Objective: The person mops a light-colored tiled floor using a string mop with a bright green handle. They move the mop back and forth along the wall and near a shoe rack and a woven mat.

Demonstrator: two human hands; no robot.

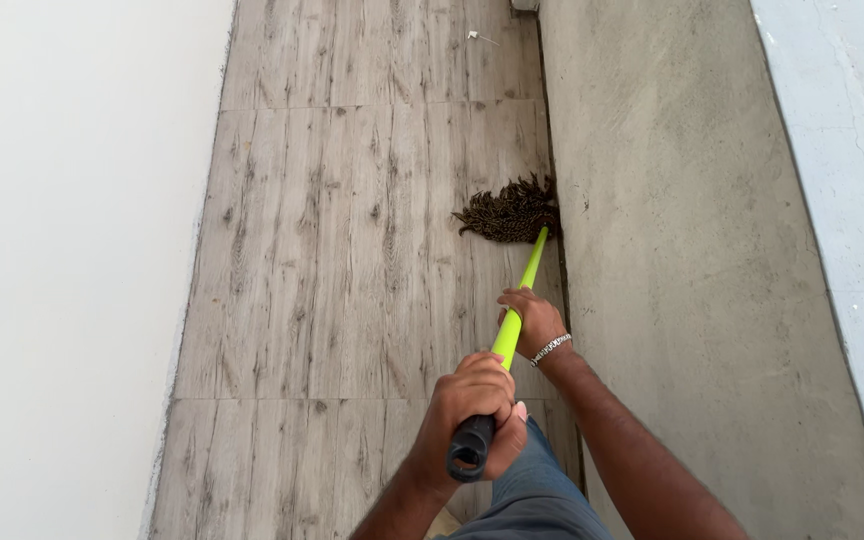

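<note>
Left hand (pixel 472 405) closed tight round black grip end of mop handle (pixel 518 300). Right hand (pixel 532 320) farther down, fingers wrapped round lime-green shaft; silver bracelet (pixel 550 349) on wrist. Dark stringy mop head (pixel 510 213) lay on wood-look tiled floor (pixel 332 250), touching base of grey concrete wall (pixel 692 250). White wall (pixel 62 250) opposite.

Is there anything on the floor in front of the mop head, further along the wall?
Almost nothing. The mop head lies against the foot of the grey wall, and the wood-look tiles beyond it are bare apart from one small white scrap far ahead. Both hands grip the handle.
</note>
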